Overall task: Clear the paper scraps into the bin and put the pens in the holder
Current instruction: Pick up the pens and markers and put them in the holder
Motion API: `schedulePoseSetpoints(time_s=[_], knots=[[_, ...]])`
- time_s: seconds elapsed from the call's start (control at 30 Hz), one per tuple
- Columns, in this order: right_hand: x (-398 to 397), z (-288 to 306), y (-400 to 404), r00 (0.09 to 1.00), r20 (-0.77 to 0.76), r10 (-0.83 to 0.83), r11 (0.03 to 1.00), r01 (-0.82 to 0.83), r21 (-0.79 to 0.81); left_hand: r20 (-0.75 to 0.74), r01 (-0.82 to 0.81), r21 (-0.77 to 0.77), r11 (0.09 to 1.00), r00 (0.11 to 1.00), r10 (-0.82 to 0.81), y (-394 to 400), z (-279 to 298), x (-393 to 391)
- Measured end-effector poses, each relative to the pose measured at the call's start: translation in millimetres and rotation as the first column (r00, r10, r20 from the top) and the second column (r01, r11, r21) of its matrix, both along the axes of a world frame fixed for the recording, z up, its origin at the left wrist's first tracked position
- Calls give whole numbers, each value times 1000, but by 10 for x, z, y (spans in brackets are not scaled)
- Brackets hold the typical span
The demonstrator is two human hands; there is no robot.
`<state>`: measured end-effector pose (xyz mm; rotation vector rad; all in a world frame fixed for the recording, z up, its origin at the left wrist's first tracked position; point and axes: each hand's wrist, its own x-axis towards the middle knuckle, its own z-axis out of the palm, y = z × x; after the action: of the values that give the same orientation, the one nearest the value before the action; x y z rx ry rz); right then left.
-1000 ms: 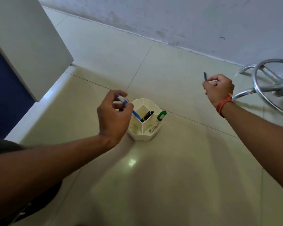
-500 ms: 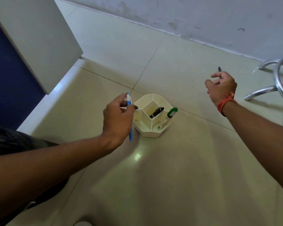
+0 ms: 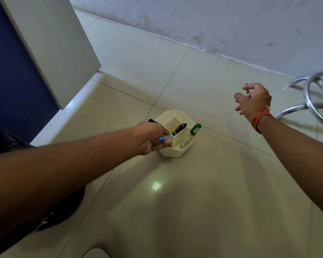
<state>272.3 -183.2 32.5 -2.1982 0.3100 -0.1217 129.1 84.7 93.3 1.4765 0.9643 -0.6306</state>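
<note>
Two hands are out over the tiled floor (image 3: 203,192), seen from the head camera. The left hand (image 3: 149,138) is down at the near-left side of the holder (image 3: 175,152), its fingers curled round a blue pen (image 3: 163,139) whose end pokes out beside the holder's wall; whether the pen's far end is inside a compartment I cannot tell. A black pen (image 3: 153,121) shows just past the same hand, at the holder's left edge. Another black pen (image 3: 179,128) leans in a middle compartment, and a green-capped marker (image 3: 193,132) leans in the right one.

The right hand (image 3: 253,101) is raised well to the right of the holder, fingers loosely parted, a thin dark pen (image 3: 246,88) pinched among them and sticking up. An orange band (image 3: 260,117) circles that wrist. A chrome stool base (image 3: 309,101) stands just beyond it, near the wall (image 3: 213,19).
</note>
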Motion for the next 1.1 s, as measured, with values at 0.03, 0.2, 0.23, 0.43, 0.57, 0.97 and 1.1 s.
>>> schedulePoseSetpoints(time_s=[0.03,0.2,0.23,0.43,0.57,0.97,1.1], knots=[[16,-3,-34,1000,1,-11,1000,11,-2,-17,0,-1,1000,1000,0,1,-8,39],[95,-173,-313,993,-33,-114,989,110,-96,-39,63,112,992,997,-59,42,-28,58],[115,-205,-363,991,-41,-131,984,125,-123,-14,80,174,981,997,-79,65,-46,32],[392,-359,-614,976,-181,-120,951,61,-302,449,-310,493,813,891,68,206,-170,25],[632,-553,-567,967,-252,-21,931,-73,-358,627,-488,266,831,743,235,362,-289,433],[287,-175,367,996,-80,-30,980,45,194,620,-21,363,931,751,-225,328,-274,1170],[-57,517,532,923,11,385,911,-382,158,532,91,418,904,782,-325,463,-190,1137]])
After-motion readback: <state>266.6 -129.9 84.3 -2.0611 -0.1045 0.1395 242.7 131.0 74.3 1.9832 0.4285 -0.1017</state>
